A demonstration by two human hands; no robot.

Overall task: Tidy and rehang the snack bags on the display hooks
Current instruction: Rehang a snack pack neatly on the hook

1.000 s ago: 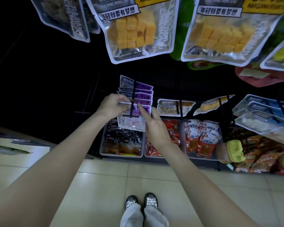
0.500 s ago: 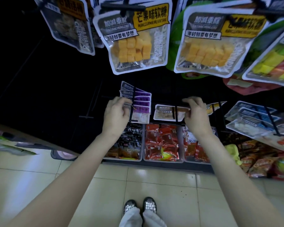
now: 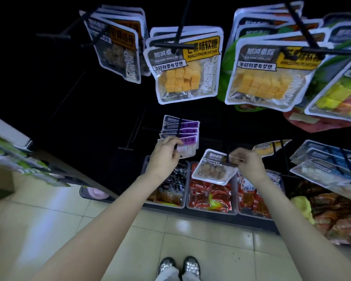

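Because the mango bags [image 3: 187, 65] hang well above the purple bags [image 3: 180, 130] and sway free, we risk brushing them loose if we straighten up. Below the purple bags sit the trays [image 3: 187, 205], ready to swallow anything dropped. Our left hand [image 3: 163, 157] pinches the front purple bag on its hook. Just right of that stack, our right hand [image 3: 248, 165] pinches a tilted brown-snack bag [image 3: 213, 169] at its hook [image 3: 228, 162]; if the hole misses, it falls.
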